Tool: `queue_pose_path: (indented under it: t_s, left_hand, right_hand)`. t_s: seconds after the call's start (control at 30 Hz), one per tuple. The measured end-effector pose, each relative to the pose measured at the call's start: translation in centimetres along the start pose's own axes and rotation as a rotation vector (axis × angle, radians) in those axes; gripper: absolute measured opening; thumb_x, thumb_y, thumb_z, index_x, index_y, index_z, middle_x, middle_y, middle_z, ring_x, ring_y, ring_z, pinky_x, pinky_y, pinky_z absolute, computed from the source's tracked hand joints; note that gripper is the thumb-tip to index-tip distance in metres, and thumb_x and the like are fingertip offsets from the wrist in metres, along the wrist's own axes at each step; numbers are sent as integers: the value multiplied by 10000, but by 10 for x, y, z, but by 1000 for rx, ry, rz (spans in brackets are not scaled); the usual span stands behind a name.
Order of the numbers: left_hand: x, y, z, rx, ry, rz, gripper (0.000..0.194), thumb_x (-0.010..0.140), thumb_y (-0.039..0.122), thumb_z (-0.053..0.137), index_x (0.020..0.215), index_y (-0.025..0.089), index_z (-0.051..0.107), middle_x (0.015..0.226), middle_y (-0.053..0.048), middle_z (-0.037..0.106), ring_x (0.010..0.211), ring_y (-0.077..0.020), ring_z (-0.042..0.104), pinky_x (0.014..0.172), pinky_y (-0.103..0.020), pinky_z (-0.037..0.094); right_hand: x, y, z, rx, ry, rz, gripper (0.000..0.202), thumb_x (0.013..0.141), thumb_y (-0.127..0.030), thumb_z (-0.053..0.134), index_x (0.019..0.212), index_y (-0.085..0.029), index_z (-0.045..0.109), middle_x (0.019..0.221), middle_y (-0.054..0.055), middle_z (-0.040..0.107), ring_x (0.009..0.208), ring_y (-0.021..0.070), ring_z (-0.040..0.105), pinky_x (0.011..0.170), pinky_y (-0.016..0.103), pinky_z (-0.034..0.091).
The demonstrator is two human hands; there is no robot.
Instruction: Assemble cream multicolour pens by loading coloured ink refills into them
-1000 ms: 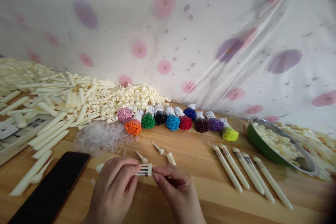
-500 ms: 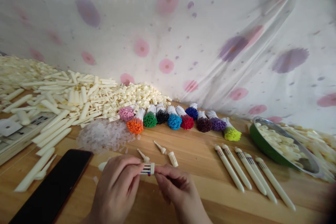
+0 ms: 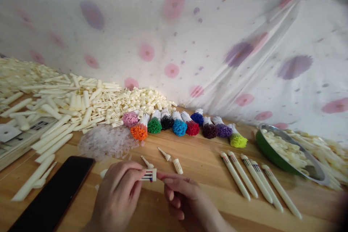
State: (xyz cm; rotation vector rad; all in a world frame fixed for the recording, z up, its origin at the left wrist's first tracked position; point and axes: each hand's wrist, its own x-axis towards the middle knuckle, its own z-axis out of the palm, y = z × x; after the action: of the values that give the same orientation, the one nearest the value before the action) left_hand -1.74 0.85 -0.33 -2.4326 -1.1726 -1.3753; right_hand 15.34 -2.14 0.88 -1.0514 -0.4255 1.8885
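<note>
Between its thumb and fingers, my left hand [image 3: 119, 188] grips a short cream pen barrel section [image 3: 152, 175] with slots, lying sideways. Dark, blue and red slider tips show in those slots. My right hand [image 3: 185, 192] is closed, its thumb against the index finger, and the index fingertip meets the section's right end. Whether anything small sits in those fingers is hidden. Just beyond my hands lie a slotted cream cap piece [image 3: 177, 166] and two narrow cream tip pieces, one of them a pointed part [image 3: 164, 154].
Bundled coloured refills [image 3: 179, 125] stand in a row behind. Several assembled pens [image 3: 235, 175] lie right, near a green bowl [image 3: 285, 159] of cream parts. At left are a dark phone [image 3: 54, 195], clear plastic bits [image 3: 106, 141] and piled cream barrels [image 3: 67, 98].
My right thumb has drawn back from the slotted section's end, while the index finger stays at it. The left hand keeps its grip. The view has shifted slightly.
</note>
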Motion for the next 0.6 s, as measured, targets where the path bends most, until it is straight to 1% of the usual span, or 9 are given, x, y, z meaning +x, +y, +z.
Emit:
queue_pose_path:
  t_s: [0.07,0.13,0.17,0.23,0.33,0.4,0.47,0.53,0.6]
  left_hand:
    - [-2,-4,1,-12,-25,-16,174,815,69,498,788,221,577,736,-5,664,692,-167,634,673,-279,490]
    - [-3,-8,2,-30,-42,-18,143,822,98,508,794,219,579,745,-15,666,702,-175,641,676,-287,498]
    - [-3,-9,2,-36,-46,-11,127,826,115,510,798,217,580,746,-20,666,702,-178,645,673,-290,503]
    - [-2,-12,2,-41,-39,-1,102,842,157,505,807,216,581,743,-27,670,693,-182,655,654,-291,512]
    - [0,-13,2,-43,-31,1,109,872,238,491,809,229,580,724,-24,673,666,-181,668,619,-282,521]
    - [-1,-14,3,-62,-39,-4,126,885,281,482,810,239,575,721,-21,674,663,-178,673,614,-274,524]
    - [-3,-14,4,-86,-44,-14,139,894,310,473,821,243,570,735,-22,674,676,-177,674,619,-270,522]
    - [-6,-15,5,-103,-43,-26,150,899,328,465,831,245,569,750,-25,674,686,-177,673,623,-268,517]
    - [-10,-17,7,-105,-54,-43,158,898,351,463,844,248,569,764,-26,674,698,-181,672,634,-275,513]
  right_hand:
    - [6,-2,-4,-134,59,-89,358,582,-327,732,873,-118,727,504,-38,491,393,33,273,350,164,167]
    - [14,-12,-12,-385,186,-273,415,622,-402,690,915,-109,714,511,-34,493,385,40,301,360,176,210]
    - [17,-21,-18,-541,281,-399,442,651,-443,656,928,-102,705,518,-33,492,388,48,323,367,185,240]
    - [23,-49,-37,-676,438,-559,460,692,-477,618,973,-116,674,570,-37,494,441,66,382,414,198,312]
    - [24,-107,-79,-824,690,-676,365,779,-402,588,1027,-134,612,624,-41,507,537,92,455,495,209,385]
    - [21,-146,-111,-932,873,-677,297,842,-345,554,1034,-121,588,737,-2,568,633,117,527,562,236,438]
    - [18,-179,-140,-1050,1007,-601,238,883,-316,533,1027,-131,574,904,32,604,730,142,585,637,296,492]
    - [19,-200,-160,-1172,1093,-499,236,889,-302,535,1058,-140,569,1029,56,600,843,173,603,716,349,512]
    - [25,-210,-172,-1293,1124,-397,245,890,-293,538,1086,-150,565,1091,67,590,904,189,600,762,377,511]
